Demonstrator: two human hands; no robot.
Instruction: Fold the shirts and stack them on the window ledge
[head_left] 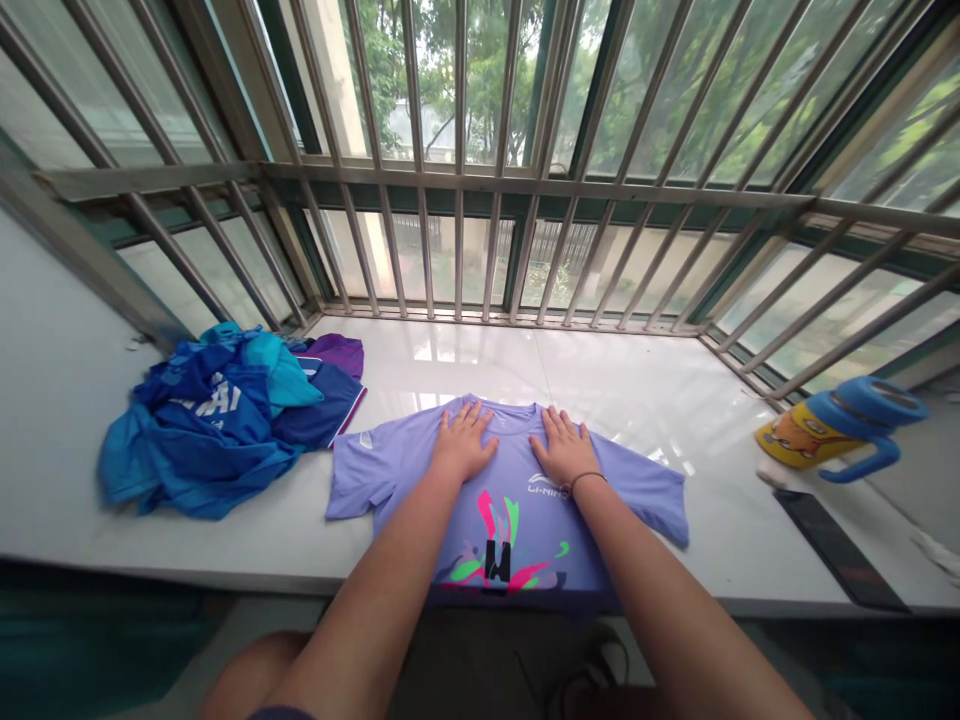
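Two hands of yours lie palm down on a lilac T-shirt (506,475), which is spread front side up on the white ledge (480,350) before you. Your left hand (466,445) presses beside the collar, fingers a little apart and pointing away from you; your right hand (564,458) does the same across the neckline, just beyond the printed brand lettering (546,489), with a dark band (587,478) around its wrist. Neither one grips: you have both laid flat, well separated, touching the cloth with no fold pinched. The shirt's collar is at its far side, its sleeves reach out to both sides, and its lower part, below the pink, green and black print (499,560), drops past the ledge's near edge.

To your right is the one container you can make out, a yellow bottle (802,437) with a blue lid and a blue handle (870,462); its walls hide whatever it holds. Near it lies a dark flat slab (840,550) like a phone. To your left sits a loose heap of blue clothes (210,420), with a navy garment (319,398) and a purple cloth (339,354) beside it. Metal bars (459,250) line the window behind the ledge.
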